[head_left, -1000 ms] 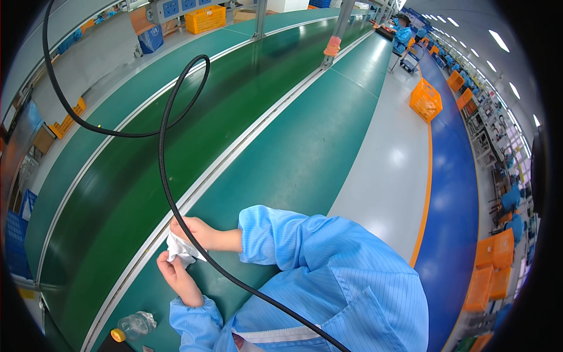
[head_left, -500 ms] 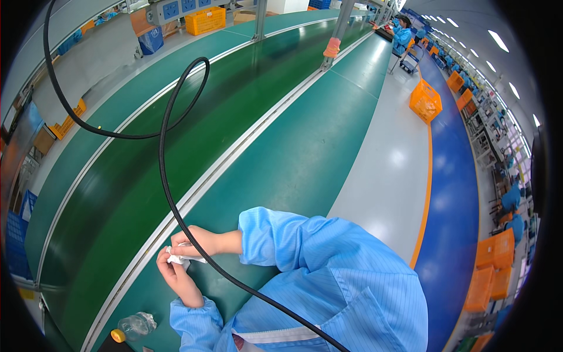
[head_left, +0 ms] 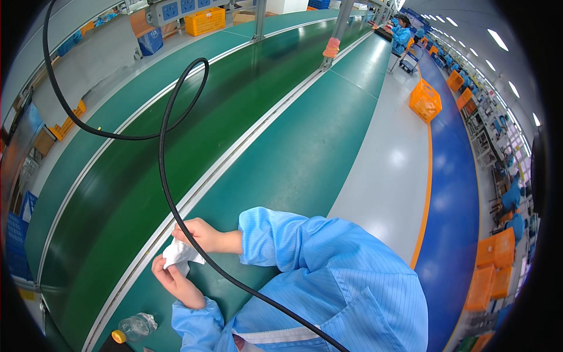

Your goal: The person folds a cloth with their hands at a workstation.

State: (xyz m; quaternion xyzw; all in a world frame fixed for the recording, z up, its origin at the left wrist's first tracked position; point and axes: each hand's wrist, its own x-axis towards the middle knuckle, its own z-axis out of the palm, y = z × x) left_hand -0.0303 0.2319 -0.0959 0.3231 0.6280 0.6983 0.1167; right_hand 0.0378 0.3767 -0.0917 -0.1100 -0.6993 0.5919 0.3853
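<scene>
A crumpled white tissue or cloth point(head_left: 180, 254) is stretched between my two hands above the green work surface. My left hand point(head_left: 176, 283) pinches its lower left part. Closed round its upper edge is my right hand point(head_left: 203, 236). Both fingertips are partly hidden by the white material. A black cable point(head_left: 170, 193) loops across the view and passes in front of my right hand and the material's edge. On the surface by my left sleeve lies a clear plastic bottle point(head_left: 138, 326) with a yellow cap.
A dark green conveyor belt point(head_left: 117, 217) runs along the far side of a metal rail point(head_left: 153, 251). A post point(head_left: 337, 35) stands on the rail. To the right is an orange crate point(head_left: 425, 101) on the floor. Another person point(head_left: 401, 34) sits far up the line.
My hands have moved apart, the right one slightly upward and the left slightly down. More of the white material now shows spread between them. The bottle has stayed put.
</scene>
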